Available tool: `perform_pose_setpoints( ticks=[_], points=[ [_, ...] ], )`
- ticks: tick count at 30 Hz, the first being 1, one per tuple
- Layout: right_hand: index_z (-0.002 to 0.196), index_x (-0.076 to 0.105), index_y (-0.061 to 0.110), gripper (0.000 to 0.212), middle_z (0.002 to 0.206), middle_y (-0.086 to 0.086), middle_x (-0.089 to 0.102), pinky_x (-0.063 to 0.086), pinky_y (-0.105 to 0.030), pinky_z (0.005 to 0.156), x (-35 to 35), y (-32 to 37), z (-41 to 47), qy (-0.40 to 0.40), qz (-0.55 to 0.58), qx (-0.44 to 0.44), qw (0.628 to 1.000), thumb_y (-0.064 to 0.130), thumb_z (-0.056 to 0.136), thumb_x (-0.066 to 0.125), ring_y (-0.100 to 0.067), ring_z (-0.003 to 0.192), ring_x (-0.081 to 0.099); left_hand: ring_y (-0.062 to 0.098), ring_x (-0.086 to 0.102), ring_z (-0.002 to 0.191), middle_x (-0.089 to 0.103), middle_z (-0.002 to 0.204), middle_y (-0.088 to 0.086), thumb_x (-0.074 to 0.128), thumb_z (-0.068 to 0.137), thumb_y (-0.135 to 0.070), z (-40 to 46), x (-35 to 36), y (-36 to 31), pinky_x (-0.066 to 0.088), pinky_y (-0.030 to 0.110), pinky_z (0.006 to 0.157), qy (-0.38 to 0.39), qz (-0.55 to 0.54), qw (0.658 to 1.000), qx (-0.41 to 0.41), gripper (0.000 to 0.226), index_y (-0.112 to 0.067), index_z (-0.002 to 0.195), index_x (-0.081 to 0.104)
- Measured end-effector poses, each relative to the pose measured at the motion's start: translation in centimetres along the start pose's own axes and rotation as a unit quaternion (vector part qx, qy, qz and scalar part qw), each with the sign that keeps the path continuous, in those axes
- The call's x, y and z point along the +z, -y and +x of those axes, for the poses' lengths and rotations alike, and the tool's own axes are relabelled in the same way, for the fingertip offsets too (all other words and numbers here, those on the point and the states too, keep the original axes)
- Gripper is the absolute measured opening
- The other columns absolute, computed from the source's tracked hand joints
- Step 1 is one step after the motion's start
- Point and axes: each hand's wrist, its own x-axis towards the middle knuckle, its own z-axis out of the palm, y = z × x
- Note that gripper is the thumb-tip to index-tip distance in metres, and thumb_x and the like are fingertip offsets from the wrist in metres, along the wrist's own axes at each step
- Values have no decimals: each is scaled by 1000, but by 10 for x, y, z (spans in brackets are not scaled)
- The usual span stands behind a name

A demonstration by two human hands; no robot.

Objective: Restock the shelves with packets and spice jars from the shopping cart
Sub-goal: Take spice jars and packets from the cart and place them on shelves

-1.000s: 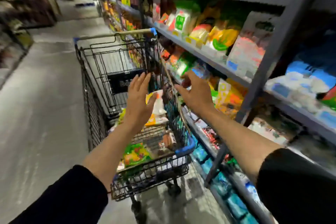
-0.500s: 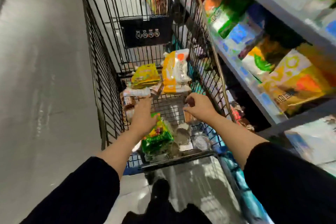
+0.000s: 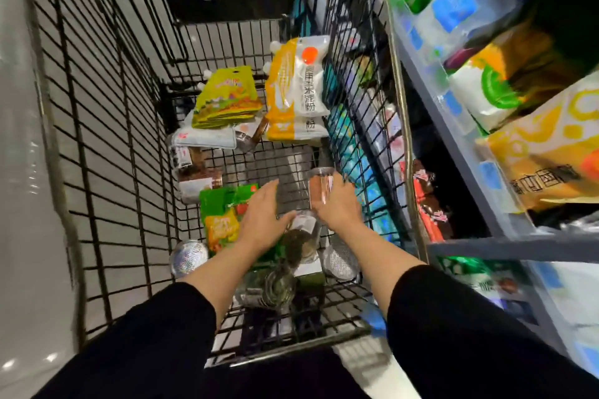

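Observation:
I am looking down into the black wire shopping cart (image 3: 107, 139). My right hand (image 3: 340, 204) grips a clear spice jar (image 3: 320, 185) with reddish contents, near the cart's right wall. With straight fingers, my left hand (image 3: 259, 220) reaches over a green snack packet (image 3: 220, 214); its thumb is beside a jar of dark herbs (image 3: 303, 236) lying on the cart floor. Yellow-and-white packets (image 3: 298, 87) and yellow-green packets (image 3: 227, 97) lie further forward. More spice jars (image 3: 194, 178) lie by the left wall.
Store shelves (image 3: 453, 126) stocked with packets run along the right, close to the cart. A silver jar lid (image 3: 189, 257) shows at the cart's near left corner. Grey aisle floor (image 3: 19, 172) lies on the left.
The view has dropped deeper into the cart. My right hand has taken hold of the reddish spice jar. My left hand has moved right, off the green packet toward the herb jar.

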Motion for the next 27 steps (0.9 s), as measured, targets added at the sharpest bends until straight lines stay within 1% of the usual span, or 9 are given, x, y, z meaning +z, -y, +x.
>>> perform_pose_setpoints(
  ticks=[4, 11, 14, 17, 20, 21, 23, 25, 27],
  points=[
    [151, 10, 19, 68, 147, -19, 25, 37, -42, 100, 29, 3, 23, 2, 28, 22, 999, 24, 96, 50, -38, 130, 35, 23, 27, 144, 31, 156, 10, 58, 95, -35, 35, 17, 3, 20, 32, 116, -9, -20, 1000, -20, 70, -8, 151, 25],
    [151, 7, 12, 71, 157, -13, 7, 19, -41, 115, 67, 3, 47, -31, 13, 53, 998, 22, 95, 50, -32, 143, 6, 27, 31, 141, 36, 151, 16, 57, 96, -27, 72, 45, 22, 20, 25, 109, -1, -70, 995, -74, 63, -3, 147, 30],
    [148, 16, 10, 66, 152, -14, 23, 24, -38, 109, 73, 2, 48, -86, 26, 61, 994, 20, 92, 51, -29, 133, 23, 31, 42, 133, 46, 143, 18, 60, 95, -25, 79, 51, 22, 30, 30, 106, 9, -88, 993, -75, 59, -1, 143, 38],
    [139, 35, 10, 52, 134, -11, 43, 27, -34, 101, 71, -6, 52, -114, 13, 36, 993, 19, 90, 51, -26, 120, 34, 29, 56, 120, 59, 128, 14, 64, 92, -30, 89, 58, 19, 43, 36, 100, 53, -147, 983, -95, 58, -2, 139, 44],
    [132, 48, 17, 43, 129, -9, 42, 38, -38, 98, 78, -8, 52, -56, 104, 8, 993, 9, 90, 45, -29, 113, 46, 28, 63, 105, 66, 116, 10, 65, 88, -37, 102, 65, 20, 50, 43, 93, 92, -189, 969, -131, 50, -8, 127, 51],
    [134, 48, 19, 48, 134, -7, 41, 41, -39, 100, 81, -8, 51, -30, 164, 7, 986, 3, 89, 43, -29, 114, 48, 28, 63, 103, 66, 114, 9, 67, 88, -34, 104, 66, 20, 51, 43, 91, 95, -199, 965, -139, 47, -9, 125, 50],
    [139, 46, 22, 58, 139, -3, 43, 40, -39, 105, 84, -8, 52, -5, 235, 9, 972, -4, 88, 40, -24, 120, 48, 27, 62, 105, 63, 114, 8, 73, 85, -28, 106, 69, 24, 49, 36, 89, 95, -193, 967, -141, 60, -8, 132, 42],
    [137, 48, 23, 53, 133, -2, 51, 42, -41, 103, 82, -7, 52, 3, 255, 8, 967, 1, 89, 45, -22, 120, 50, 25, 60, 106, 62, 114, 7, 77, 81, -24, 106, 68, 25, 46, 31, 86, 77, -199, 967, -136, 70, -7, 136, 37],
    [125, 51, 18, 35, 120, -1, 54, 47, -37, 88, 76, -6, 50, 2, 204, 26, 979, 14, 90, 53, -22, 106, 55, 26, 62, 104, 63, 109, 5, 78, 80, -18, 103, 65, 26, 48, 31, 87, 62, -217, 966, -125, 67, -7, 133, 39]
  ],
)
